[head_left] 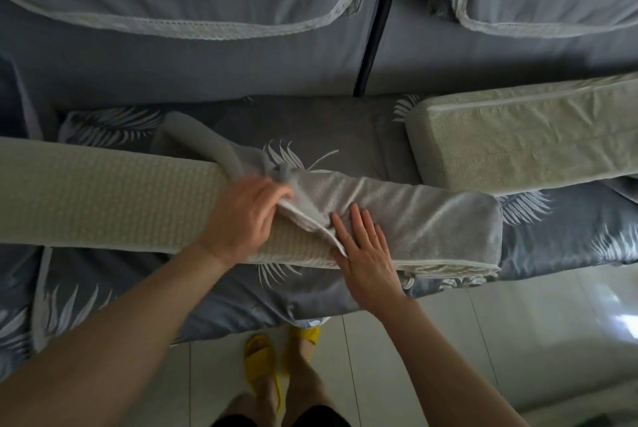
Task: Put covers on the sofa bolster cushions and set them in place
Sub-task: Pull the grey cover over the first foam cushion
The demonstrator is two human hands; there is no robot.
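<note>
Across the sofa seat (345, 123) lies a bolster cushion (103, 199), half inside its grey cover (431, 216). Left hand (241, 216) pinches the cover's bunched edge; right hand (367, 254) presses flat on it.

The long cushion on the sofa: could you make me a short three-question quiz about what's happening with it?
1. True or false: the grey cover already encloses the whole long cushion.
2. Which hand lies flat on the covered part? A) left hand B) right hand
3. Fill in: a second, bare cushion lies on the sofa seat to the person's ____.

Key:
1. False: only the right end is covered.
2. B: the right hand rests flat with straight fingers, while the left hand grips the cover's bunched edge.
3. Right.
</note>
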